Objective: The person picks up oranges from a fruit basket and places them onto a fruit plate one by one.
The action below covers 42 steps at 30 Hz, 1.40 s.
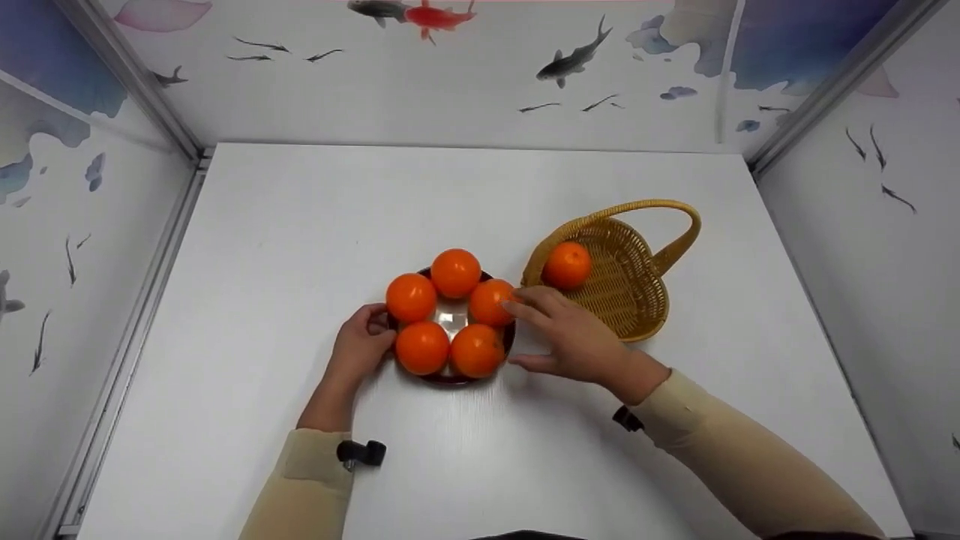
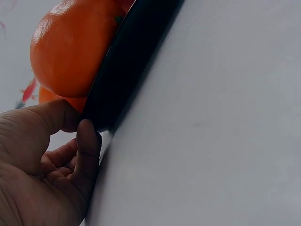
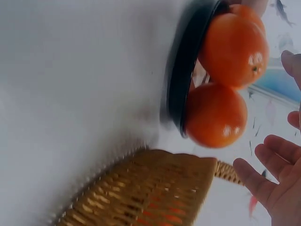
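Several oranges sit in a ring on a round dark plate, whose light centre shows between them. At the plate's left edge, my left hand pinches the rim; the left wrist view shows thumb and finger meeting at the dark edge. My right hand is spread beside the plate's right side. Its fingertips overlap the right-hand orange in the head view, while in the right wrist view the open fingers stand apart from the oranges.
Right of the plate stands a woven basket with a tall arched handle, tilted in view, holding one orange. My right hand is close in front of it. White panels with painted fish enclose the white table at the back and sides.
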Available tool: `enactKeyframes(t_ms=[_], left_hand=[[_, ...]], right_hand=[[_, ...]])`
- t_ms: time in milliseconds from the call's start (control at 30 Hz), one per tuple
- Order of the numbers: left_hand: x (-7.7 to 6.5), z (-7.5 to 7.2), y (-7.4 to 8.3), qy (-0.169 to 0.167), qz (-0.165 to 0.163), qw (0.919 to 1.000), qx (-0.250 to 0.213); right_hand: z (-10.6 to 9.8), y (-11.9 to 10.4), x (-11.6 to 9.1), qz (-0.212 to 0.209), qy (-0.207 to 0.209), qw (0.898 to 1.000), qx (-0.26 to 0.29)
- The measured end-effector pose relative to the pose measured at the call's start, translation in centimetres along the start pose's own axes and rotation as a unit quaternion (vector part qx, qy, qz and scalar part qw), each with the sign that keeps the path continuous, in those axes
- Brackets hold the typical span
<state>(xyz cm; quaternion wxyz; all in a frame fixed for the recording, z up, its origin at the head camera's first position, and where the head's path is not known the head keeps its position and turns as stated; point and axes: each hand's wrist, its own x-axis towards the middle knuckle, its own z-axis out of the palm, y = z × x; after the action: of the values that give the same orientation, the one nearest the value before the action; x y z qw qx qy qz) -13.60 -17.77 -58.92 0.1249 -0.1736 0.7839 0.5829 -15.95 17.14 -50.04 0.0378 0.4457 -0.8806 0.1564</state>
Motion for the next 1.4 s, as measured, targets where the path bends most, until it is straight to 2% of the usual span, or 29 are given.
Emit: enactKeyframes(t_ms=[333,533,600,700,900,1000,1133,1400], left_hand=[[-0.2,0.0,-0.1,0.011,0.014,0.9998,-0.007],[-0.1,0.0,-0.2,0.016,0.014,0.9998,0.001],[-0.1,0.0,-0.2,0.016,0.014,0.9998,0.000],[-0.1,0.0,-0.2,0.014,0.012,0.9998,0.000],[-0.2,0.1,-0.2,0.011,0.005,0.9999,0.001],[-0.1,0.1,-0.3,0.013,0.010,0.9999,0.001],[-0.1,0.1,-0.4,0.013,0.016,0.9998,-0.001],[0.2,0.2,-0.3,0.015,0.020,0.9997,0.001]], right_hand=[[-1.8,2.5,-1.0,0.046,0.047,0.997,0.045],[-2.5,3.9,-1.6,0.111,0.073,0.986,0.096],[-2.7,4.6,-1.6,0.142,0.077,0.978,0.130],[-3.0,5.8,-1.4,0.198,0.072,0.960,0.186],[-3.7,8.5,-1.2,0.320,0.043,0.907,0.269],[-3.8,9.6,-1.0,0.358,0.026,0.888,0.288],[-3.7,10.6,-0.4,0.386,-0.004,0.875,0.292],[-3.0,12.0,0.8,0.401,-0.040,0.867,0.292]])
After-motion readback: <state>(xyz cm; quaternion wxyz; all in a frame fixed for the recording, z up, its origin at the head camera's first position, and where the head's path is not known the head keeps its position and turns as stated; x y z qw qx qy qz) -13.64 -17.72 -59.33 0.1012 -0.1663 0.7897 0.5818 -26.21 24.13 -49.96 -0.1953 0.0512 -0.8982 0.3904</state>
